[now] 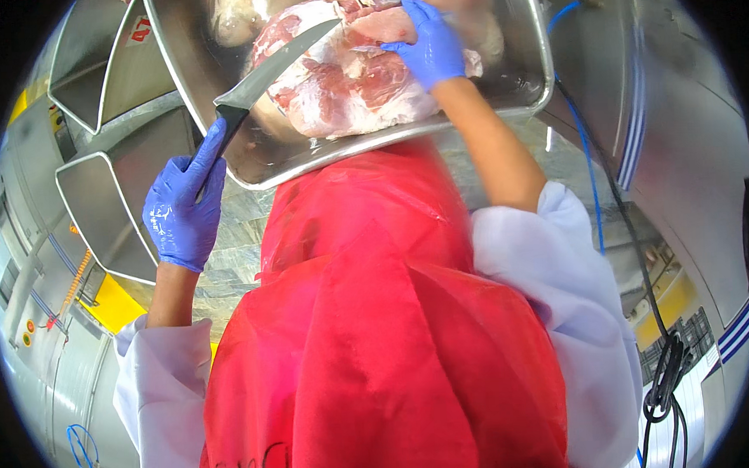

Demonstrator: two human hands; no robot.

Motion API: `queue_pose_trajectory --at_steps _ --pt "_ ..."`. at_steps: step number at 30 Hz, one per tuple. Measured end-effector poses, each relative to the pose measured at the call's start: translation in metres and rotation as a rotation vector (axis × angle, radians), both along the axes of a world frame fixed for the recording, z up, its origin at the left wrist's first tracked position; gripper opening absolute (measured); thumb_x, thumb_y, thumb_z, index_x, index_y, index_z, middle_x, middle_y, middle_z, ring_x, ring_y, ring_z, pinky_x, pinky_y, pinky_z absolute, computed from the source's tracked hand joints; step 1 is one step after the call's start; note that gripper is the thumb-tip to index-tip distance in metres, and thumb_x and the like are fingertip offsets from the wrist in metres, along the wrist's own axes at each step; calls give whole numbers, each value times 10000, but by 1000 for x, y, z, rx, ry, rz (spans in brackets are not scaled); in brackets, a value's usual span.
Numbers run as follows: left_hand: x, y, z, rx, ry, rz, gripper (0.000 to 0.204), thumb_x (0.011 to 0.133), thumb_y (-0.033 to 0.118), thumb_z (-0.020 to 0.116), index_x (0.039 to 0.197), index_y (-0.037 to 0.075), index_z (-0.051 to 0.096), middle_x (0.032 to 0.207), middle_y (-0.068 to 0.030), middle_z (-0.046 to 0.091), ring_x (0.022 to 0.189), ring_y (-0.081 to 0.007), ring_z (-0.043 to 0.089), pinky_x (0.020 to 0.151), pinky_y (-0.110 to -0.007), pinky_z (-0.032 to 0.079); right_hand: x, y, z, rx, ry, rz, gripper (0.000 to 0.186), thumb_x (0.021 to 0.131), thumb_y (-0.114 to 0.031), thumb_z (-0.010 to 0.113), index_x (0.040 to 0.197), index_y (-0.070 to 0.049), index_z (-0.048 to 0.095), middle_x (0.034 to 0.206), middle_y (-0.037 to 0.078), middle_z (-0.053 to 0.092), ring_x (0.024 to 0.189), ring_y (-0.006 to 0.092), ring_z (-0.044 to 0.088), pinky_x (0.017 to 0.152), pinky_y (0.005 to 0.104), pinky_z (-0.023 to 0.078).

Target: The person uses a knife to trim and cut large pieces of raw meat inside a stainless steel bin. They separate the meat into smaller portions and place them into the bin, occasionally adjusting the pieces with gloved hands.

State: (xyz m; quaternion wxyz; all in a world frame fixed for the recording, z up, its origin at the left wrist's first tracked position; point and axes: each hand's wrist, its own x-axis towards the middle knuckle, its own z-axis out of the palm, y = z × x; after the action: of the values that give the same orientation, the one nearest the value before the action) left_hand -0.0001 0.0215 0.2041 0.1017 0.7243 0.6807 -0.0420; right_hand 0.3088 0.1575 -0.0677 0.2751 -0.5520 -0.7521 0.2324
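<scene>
My left hand (184,212), in a blue glove, is closed around the black handle of a butcher knife (284,68). Its long blade slants up and to the right over a large piece of raw meat (344,82), pink-red with pale fat. Whether the edge touches the meat I cannot tell. On the meat's right side rests my right hand (434,49), also gloved in blue, with thumb and forefinger stretched apart; its other fingers are partly hidden. The meat lies in a shiny metal tray (261,173) with a raised rim.
More pale pieces (239,16) lie at the tray's far side. Left of it stand metal bins (101,206) with rolled rims. A red apron (377,316) covers my front, close to the tray. Black cable (630,225) and blue hose (588,160) hang at the right.
</scene>
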Motion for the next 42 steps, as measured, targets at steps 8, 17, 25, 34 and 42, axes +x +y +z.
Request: queue_pose_trajectory --at_steps 8,17,25,34,42 --pt "5 -16 -12 -20 -113 155 448 896 193 718 1314 351 685 716 -100 574 654 -275 604 626 -409 495 9 -2 -3 -920 237 -201 729 774 -376 880 1311 43 617 1174 156 706 1037 238 673 905 374 539" --pt "11 -26 -27 5 -267 220 449 920 73 707 1344 218 677 747 -129 560 634 -238 544 648 -346 480 35 3 -53 -810 -42 -172 276 802 -204 782 1027 -46 783 972 97 768 823 201 692 770 377 546" --pt "6 -26 -21 -59 -193 205 450 943 71 684 1367 218 660 732 -90 562 634 -174 545 636 -328 476 38 -7 -22 -761 -28 -203 223 821 -145 745 1013 -40 786 965 86 768 864 176 695 800 342 553" --pt "13 -13 -23 -122 -253 237 446 948 68 686 1377 186 654 782 -68 590 676 -139 554 666 -300 475 25 -22 -38 -793 313 -262 316 866 -270 764 1092 -48 769 1022 89 769 933 172 705 897 318 534" --pt "11 -19 -34 -38 -316 192 471 915 89 708 1362 230 663 742 -111 559 649 -220 547 668 -344 488 18 -20 -59 -907 336 -163 640 834 -647 649 1151 -102 758 1170 126 736 1089 286 687 1007 369 484"
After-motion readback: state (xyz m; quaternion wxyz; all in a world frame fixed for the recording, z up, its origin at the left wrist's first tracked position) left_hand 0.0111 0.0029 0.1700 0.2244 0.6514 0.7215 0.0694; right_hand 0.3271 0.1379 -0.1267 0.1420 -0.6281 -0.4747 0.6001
